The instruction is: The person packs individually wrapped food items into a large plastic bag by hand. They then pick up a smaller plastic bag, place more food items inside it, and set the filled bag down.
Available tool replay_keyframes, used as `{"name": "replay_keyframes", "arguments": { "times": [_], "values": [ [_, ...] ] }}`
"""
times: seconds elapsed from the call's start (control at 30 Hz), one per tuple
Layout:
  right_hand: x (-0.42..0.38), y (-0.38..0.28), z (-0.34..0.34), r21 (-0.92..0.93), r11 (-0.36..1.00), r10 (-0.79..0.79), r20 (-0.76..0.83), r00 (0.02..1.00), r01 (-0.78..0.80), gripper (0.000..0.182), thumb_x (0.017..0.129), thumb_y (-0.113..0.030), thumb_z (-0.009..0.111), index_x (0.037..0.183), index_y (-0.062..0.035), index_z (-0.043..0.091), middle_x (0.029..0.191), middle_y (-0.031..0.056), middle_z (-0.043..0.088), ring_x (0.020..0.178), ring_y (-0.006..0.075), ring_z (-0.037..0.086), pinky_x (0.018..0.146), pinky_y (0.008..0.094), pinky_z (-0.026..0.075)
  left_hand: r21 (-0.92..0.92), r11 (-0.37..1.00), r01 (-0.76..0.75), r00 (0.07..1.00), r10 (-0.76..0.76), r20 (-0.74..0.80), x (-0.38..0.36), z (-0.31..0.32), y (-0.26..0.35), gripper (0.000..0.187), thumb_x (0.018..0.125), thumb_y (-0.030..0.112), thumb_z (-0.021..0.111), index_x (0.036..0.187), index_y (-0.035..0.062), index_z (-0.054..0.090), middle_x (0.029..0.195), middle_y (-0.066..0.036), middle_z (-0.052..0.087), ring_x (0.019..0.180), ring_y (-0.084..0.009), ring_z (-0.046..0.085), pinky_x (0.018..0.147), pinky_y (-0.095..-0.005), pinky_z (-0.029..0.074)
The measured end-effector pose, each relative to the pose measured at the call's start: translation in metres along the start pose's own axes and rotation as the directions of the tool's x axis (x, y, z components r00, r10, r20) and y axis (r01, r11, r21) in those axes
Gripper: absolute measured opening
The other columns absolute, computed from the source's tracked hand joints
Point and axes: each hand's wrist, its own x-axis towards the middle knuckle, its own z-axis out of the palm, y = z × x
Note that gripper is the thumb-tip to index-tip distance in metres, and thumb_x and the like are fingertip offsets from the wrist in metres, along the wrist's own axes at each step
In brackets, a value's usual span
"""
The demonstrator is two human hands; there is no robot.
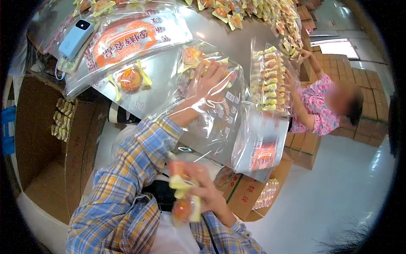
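Note:
My left hand (207,86) reaches from the left into a clear plastic bag (228,108), fingers spread over yellow-and-orange wrapped packets (192,55). In front of my body, my right hand (207,186) is closed on wrapped cakes (182,209) in yellow-edged wrappers, slightly blurred. One single wrapped cake (129,79) lies on the metal table (163,78), left of my left hand. Beyond it is a stack of clear printed bags (127,40). To the right of my left hand sits a filled bag (269,78) with packets in rows.
A blue power bank (76,39) rests on the bags at the upper left. Many loose packets (270,15) are heaped at the table's far side. A co-worker (317,101) reaches in from the right. Open cartons (46,178) stand below the table edge.

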Motion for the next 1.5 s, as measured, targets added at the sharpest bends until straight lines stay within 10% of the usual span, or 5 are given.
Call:
{"name": "replay_keyframes", "arguments": {
  "times": [0.43,0.97,1.1,1.23,1.5],
  "values": [
    [0.016,-0.001,-0.037,-0.636,0.613,0.438,-0.221,0.871,-0.470,0.064,0.065,-0.021,0.090,0.124,-0.0143,0.066,0.157,0.0188,0.044,0.139,0.0529,0.041,0.111,0.0597,0.041,-0.019,1.000,-0.015,0.999,0.014,-0.030,0.003,-0.013,0.004,0.051,0.081,0.015,0.074,0.131,0.0118,0.066,0.145,-0.013,0.055,0.136,-0.0331,0.050,0.120,-0.0588,0.026],
    [-0.031,0.030,-0.048,-0.858,0.466,-0.155,0.159,0.975,0.214,0.024,0.080,-0.025,0.078,0.099,-0.0311,0.063,0.142,-0.0098,0.056,0.138,0.0449,0.046,0.095,0.0636,0.049,-0.005,1.000,-0.023,1.000,0.023,-0.006,0.003,-0.008,0.000,0.061,0.074,0.019,0.079,0.134,0.0165,0.065,0.146,-0.011,0.055,0.138,-0.0311,0.048,0.116,-0.0605,0.024],
    [-0.003,0.019,-0.055,-0.795,0.566,0.106,0.331,0.938,0.217,0.032,0.082,-0.025,0.075,0.111,-0.0297,0.063,0.153,-0.0038,0.052,0.136,0.0410,0.049,0.094,0.0603,0.050,-0.021,0.999,-0.031,0.999,0.031,-0.020,0.001,-0.007,-0.004,0.059,0.077,0.020,0.078,0.134,0.0162,0.065,0.146,-0.012,0.055,0.137,-0.0308,0.048,0.117,-0.0598,0.023],
    [0.003,0.024,-0.059,-0.865,0.408,0.586,0.002,0.811,-0.292,0.053,0.083,-0.025,0.075,0.134,-0.0218,0.060,0.162,0.0118,0.042,0.142,0.0483,0.042,0.098,0.0586,0.046,-0.021,1.000,-0.017,1.000,0.017,0.011,0.004,-0.014,0.000,0.055,0.081,0.023,0.074,0.135,0.0149,0.064,0.146,-0.011,0.055,0.136,-0.0292,0.049,0.118,-0.0593,0.023],
    [0.050,0.026,-0.062,-0.776,0.166,0.493,-0.470,0.733,-0.609,0.079,0.079,-0.025,0.082,0.148,-0.0070,0.048,0.164,0.0212,0.033,0.150,0.0507,0.028,0.113,0.0670,0.030,0.063,0.998,-0.015,0.997,0.010,0.079,0.004,-0.019,0.003,0.057,0.084,0.027,0.072,0.139,0.0165,0.062,0.150,-0.010,0.054,0.135,-0.0301,0.051,0.119,-0.0597,0.023]
  ]
}}
